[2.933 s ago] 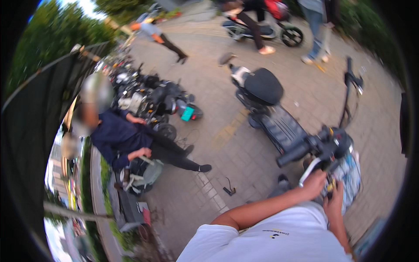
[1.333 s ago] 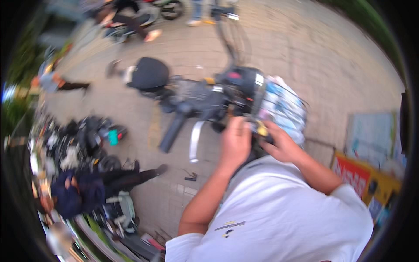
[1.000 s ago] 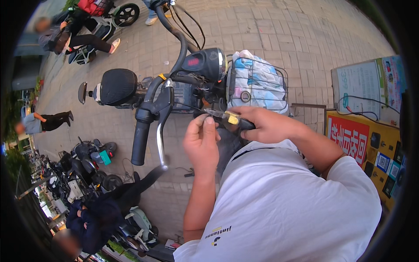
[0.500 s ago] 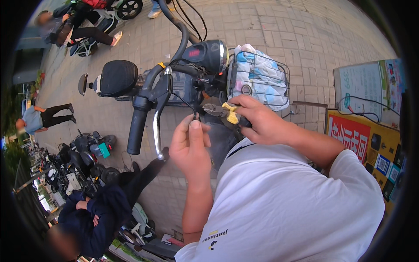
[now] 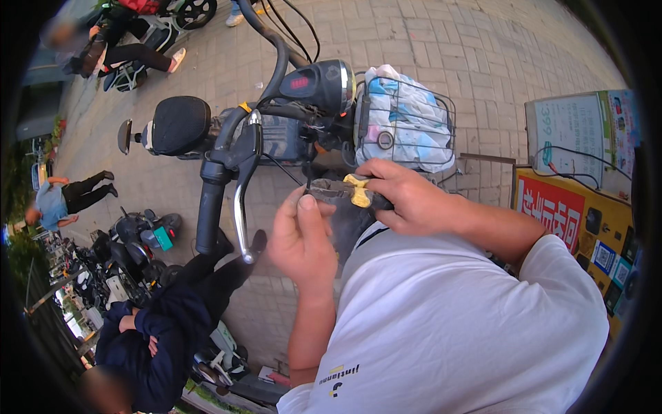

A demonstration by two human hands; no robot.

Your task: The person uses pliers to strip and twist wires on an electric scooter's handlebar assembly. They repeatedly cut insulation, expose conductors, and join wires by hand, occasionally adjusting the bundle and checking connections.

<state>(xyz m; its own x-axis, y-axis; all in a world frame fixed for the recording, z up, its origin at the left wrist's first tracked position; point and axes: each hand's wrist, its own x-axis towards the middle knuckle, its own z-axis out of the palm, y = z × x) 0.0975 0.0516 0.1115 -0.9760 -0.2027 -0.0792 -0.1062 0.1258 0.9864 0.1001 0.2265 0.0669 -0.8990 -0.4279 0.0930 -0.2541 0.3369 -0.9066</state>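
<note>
With thumb and fingers pinched together, my left hand (image 5: 303, 234) holds the end of a thin black cable (image 5: 284, 170) that runs from the brake lever (image 5: 243, 196). My right hand (image 5: 407, 196) grips pliers (image 5: 360, 192) with yellow on the handles and dark jaws. The jaws reach my left fingertips at the cable end; whether they bite on the cable is hidden. Left of both hands is the black handlebar grip (image 5: 212, 207). Above them sits the dark headlight housing (image 5: 317, 86) of the two-wheeler.
A wire basket (image 5: 452, 127) holding a white and blue plastic bag (image 5: 403, 103) is beyond my right hand. To the right stands a yellow cabinet (image 5: 593, 228) with a red sign. A person with folded arms (image 5: 155, 338) is at lower left, near parked scooters (image 5: 127, 255).
My right hand has brought the pliers left, from just apart to the fingertips of my left hand. The pliers' jaws look closer together. The handlebar sits slightly further left and lower in view.
</note>
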